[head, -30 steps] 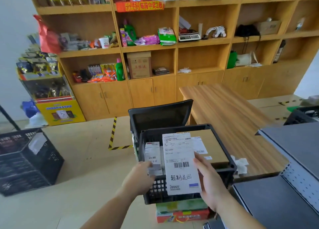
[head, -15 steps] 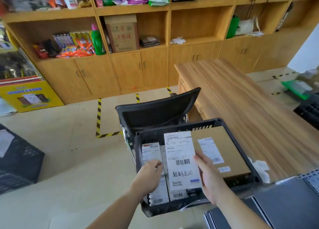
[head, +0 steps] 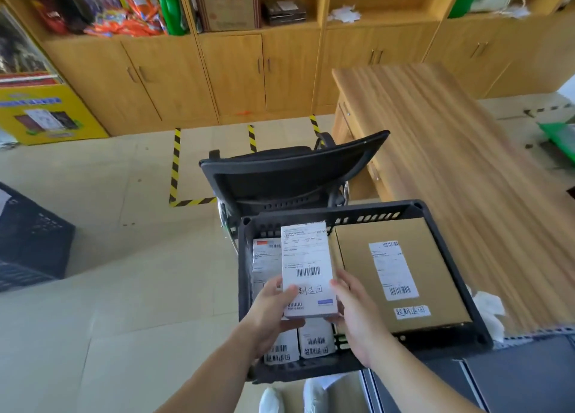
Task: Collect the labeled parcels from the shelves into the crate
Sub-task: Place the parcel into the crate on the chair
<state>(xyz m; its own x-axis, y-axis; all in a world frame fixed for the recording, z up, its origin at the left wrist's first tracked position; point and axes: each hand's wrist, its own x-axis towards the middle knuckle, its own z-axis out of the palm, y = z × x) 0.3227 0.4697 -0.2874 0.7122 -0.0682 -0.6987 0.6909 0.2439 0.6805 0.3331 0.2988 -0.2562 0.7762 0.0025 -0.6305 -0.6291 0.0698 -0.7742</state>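
Observation:
A white labeled parcel [head: 306, 266] with a barcode and handwritten characters hangs over the black crate [head: 451, 275]. My left hand [head: 272, 314] grips its lower left corner, thumb on top. My right hand [head: 354, 313] holds its lower right edge. Under it in the crate's left half lie other white labeled parcels [head: 315, 344]. A flat brown cardboard parcel [head: 401, 275] with a white label fills the crate's right half.
A black office chair [head: 292, 176] stands just behind the crate. A long wooden desk [head: 460, 163] runs along the right. Wooden shelves and cabinets [head: 236, 70] line the back wall. Another black crate [head: 28, 241] sits on the floor at left, with a grey surface [head: 513, 378] at bottom right.
The view has tilted down and closed in on the crate. My left hand left the small parcel in the crate and now grips the white parcel, which sits lower over the crate.

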